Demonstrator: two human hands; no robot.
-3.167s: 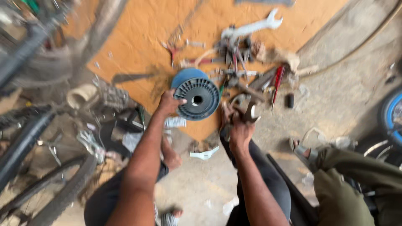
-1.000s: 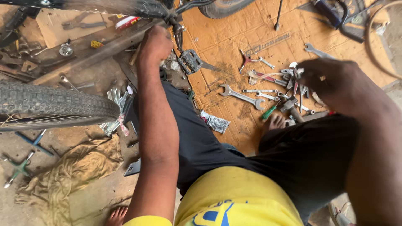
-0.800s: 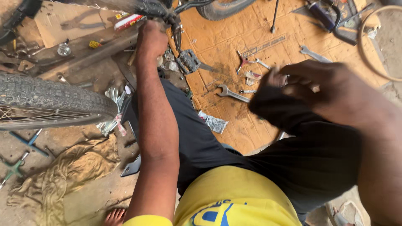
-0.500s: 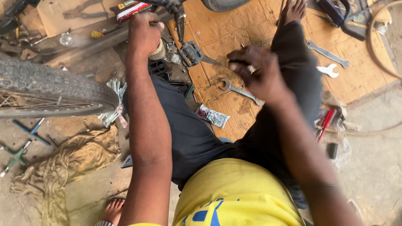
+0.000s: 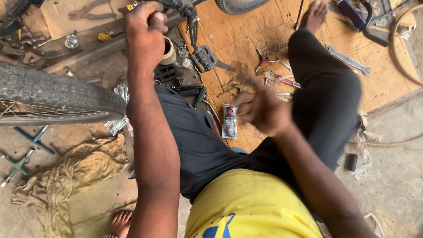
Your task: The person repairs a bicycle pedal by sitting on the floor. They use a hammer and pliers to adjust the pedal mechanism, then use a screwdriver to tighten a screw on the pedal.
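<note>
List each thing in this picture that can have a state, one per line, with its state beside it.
Left hand: fist closed around a dark bar.
Right hand: blurred, above the cardboard sheet, grip unclear.
Bicycle tyre: fitted on its spoked wheel, lying sideways.
Pedal: mounted on its crank arm.
Small sachet: flat on the cardboard.
Open-ended spanner: flat, untouched.
Cloth: crumpled on the ground.
</note>
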